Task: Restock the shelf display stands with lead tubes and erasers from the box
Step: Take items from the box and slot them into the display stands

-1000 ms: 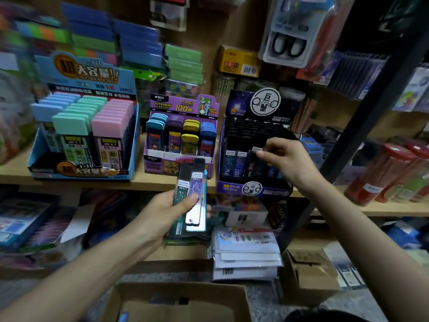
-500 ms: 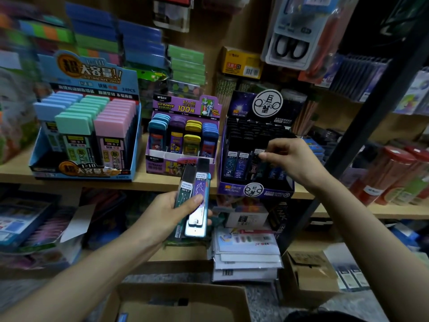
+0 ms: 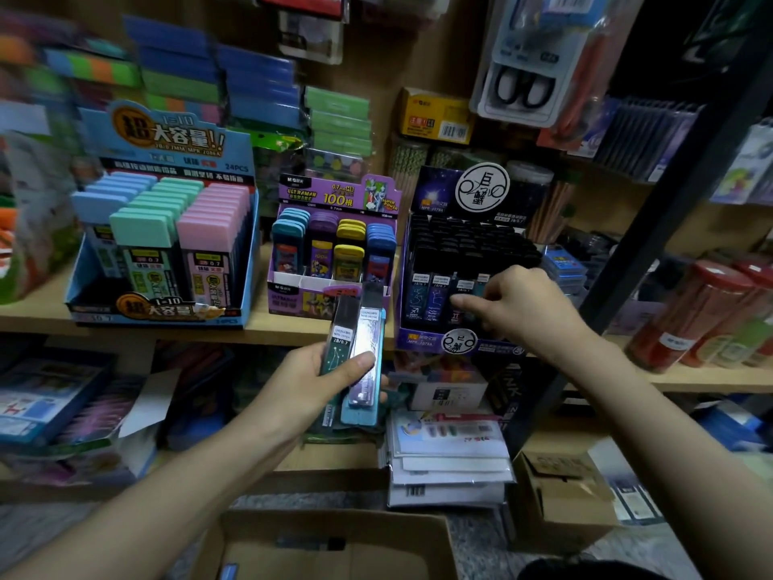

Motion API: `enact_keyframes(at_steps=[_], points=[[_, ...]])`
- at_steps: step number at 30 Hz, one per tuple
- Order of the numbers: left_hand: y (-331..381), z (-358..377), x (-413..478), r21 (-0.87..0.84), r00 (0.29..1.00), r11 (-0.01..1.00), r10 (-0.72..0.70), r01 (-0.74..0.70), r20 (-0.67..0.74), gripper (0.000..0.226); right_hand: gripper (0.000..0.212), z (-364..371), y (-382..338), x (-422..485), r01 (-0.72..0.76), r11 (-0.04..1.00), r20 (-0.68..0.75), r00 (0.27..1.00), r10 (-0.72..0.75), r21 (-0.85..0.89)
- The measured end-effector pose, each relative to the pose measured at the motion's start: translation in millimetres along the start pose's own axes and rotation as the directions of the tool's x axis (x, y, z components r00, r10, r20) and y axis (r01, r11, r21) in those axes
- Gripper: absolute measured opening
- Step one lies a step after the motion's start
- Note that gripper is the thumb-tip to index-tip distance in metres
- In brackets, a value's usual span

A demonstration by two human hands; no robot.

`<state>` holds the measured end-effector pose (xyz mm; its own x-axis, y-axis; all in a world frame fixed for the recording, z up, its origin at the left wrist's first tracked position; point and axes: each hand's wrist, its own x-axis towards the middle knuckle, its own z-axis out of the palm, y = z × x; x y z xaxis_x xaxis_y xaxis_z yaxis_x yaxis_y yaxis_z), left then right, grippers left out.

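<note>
Dark slim lead tubes (image 3: pixel 368 328) sit gripped in the left hand (image 3: pixel 309 378). The right hand (image 3: pixel 523 311) curls over the front row of the purple cardboard display stand (image 3: pixel 422 339), its grip unclear.

Left grip (image 3: pixel 318 383): bare hand, slim fingers, rounded thumb tip. Left forearm (image 3: pixel 167 487): bare from wrist to lower frame edge, smooth, widening toward elbow. Right grip (image 3: pixel 523 303): bare hand, knuckles prominent. Right forearm (image 3: pixel 669 433): bare from wrist to lower-right frame corner. Both wrists uncovered. Dark rounded patch (image 3: pixel 585 570) at bottom edge: garment or other item, cannot tell.
</note>
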<state>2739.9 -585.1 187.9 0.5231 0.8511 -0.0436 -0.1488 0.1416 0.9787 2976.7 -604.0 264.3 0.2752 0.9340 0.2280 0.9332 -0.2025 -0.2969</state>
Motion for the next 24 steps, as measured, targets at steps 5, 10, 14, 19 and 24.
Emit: enact_keyframes(at_steps=[5, 10, 14, 19, 24], points=[[-1.3, 2.1, 0.6, 0.027, 1.000, 1.000, -0.002, 0.002, 0.028, 0.038, 0.030, 11.4, -44.1, -36.6, 0.026, 0.885, 0.146, 0.984, -0.105, 0.464], [-5.9, 9.4, -0.4, 0.078, 0.999, 0.997, 0.003, -0.006, 0.044, 0.048, 0.025, 33.9, -55.2, -52.9, -0.302, 0.544, 0.343, 0.939, 0.026, 0.783], [-5.3, 15.0, -3.0, 0.042, 0.999, 0.999, 0.011, -0.013, 0.044, 0.033, 0.011, 35.3, -51.7, -56.8, -0.304, 0.451, 0.328, 0.944, 0.027, 0.839], [4.5, 15.2, -1.4, 0.048, 0.998, 0.997, 0.059, -0.059, 0.011, 0.024, 0.009, -4.8, -17.7, -34.0, -0.077, 0.442, 0.020, 0.991, 0.133, 0.894], [11.5, 13.6, 2.9, 0.096, 0.997, 0.993, 0.074, -0.076, 0.023, 0.027, 0.009, -20.8, 28.6, -14.5, 0.145, 0.786, -0.338, 0.937, 0.085, 0.601]])
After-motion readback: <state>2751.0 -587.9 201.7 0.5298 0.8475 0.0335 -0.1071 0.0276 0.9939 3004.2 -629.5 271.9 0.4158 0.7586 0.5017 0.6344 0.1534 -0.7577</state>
